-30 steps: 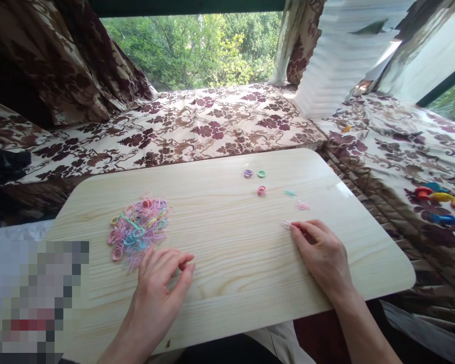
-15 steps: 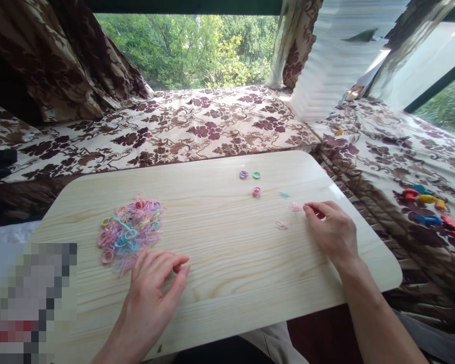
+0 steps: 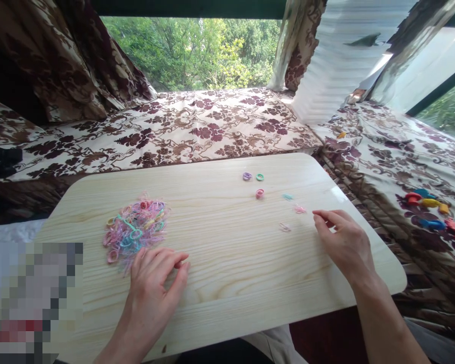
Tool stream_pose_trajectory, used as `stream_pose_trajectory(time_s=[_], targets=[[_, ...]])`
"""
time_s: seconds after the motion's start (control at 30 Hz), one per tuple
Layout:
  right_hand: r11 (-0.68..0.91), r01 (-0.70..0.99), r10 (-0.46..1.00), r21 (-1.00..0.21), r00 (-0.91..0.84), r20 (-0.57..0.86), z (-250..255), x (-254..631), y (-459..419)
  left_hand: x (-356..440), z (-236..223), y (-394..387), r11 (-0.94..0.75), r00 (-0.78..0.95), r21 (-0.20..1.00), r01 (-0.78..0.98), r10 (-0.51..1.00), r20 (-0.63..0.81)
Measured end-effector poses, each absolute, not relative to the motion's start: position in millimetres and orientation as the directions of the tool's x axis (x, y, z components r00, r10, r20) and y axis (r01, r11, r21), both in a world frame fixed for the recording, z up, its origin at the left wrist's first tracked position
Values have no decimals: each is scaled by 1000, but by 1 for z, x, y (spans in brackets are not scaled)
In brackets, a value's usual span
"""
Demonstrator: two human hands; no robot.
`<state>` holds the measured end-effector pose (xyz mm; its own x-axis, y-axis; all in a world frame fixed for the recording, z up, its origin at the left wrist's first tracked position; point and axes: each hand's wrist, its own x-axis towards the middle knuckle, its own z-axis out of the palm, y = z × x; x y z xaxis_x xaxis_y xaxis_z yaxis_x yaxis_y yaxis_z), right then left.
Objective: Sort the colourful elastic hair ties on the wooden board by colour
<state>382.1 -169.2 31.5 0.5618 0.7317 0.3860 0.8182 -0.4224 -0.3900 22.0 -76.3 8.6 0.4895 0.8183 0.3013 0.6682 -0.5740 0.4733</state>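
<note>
My left hand (image 3: 157, 285) rests at the near edge of a tangled pile of small pastel hair ties and thin elastic bands (image 3: 138, 227). Its fingers are loosely bent, thumb apart from them, holding nothing. On the right of the table my right hand (image 3: 343, 242) has thumb and index fingertips together, with nothing visible between them. Just left of those fingertips lies a little bunch of pink elastic bands (image 3: 300, 209). Near it are teal bands (image 3: 287, 197) and pale pink bands (image 3: 285, 227). Farther back sit a purple hair tie (image 3: 247, 176), a green one (image 3: 260, 177) and a pinkish-red one (image 3: 260, 193).
The light wooden table (image 3: 212, 288) has rounded corners. Behind it runs a flower-patterned padded ledge (image 3: 197, 126) below a window. Colourful toy pieces (image 3: 428, 202) lie on the patterned cover at right. A pixelated patch hides the lower left.
My right hand has drawn back slightly to the right from the pink bands, which now lie apart from its fingertips. My left hand has stayed by the pile. The view has shifted a little.
</note>
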Motion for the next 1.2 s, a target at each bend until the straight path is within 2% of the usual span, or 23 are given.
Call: stream_pose_trajectory(time_s=[0.1,0.2,0.3,0.4,0.53,0.73,0.93,1.2], targets=[[-305,854,787,-422,476,393,35,352,-168,22,12,-75,-552,452,438,710,833,319],[-121,875,856,-468,331,398,32,311,-162,21,19,-74,-494,406,426,758,869,285],[65,854,899,-516,174,401,25,275,-152,13,23,-71,-431,350,411,804,900,259],[174,819,934,-546,39,355,19,250,-143,-3,22,-69,-359,265,396,845,925,273],[226,812,945,-538,-47,325,15,236,-135,-24,19,-69,-296,179,386,874,933,312],[239,855,941,-460,-86,327,8,235,-135,-31,20,-66,-273,147,385,882,934,325],[224,877,945,-426,-88,314,4,235,-134,-31,18,-61,-204,107,334,920,952,285],[216,876,943,-431,-72,325,2,233,-133,-31,20,-63,-194,116,304,933,960,255]])
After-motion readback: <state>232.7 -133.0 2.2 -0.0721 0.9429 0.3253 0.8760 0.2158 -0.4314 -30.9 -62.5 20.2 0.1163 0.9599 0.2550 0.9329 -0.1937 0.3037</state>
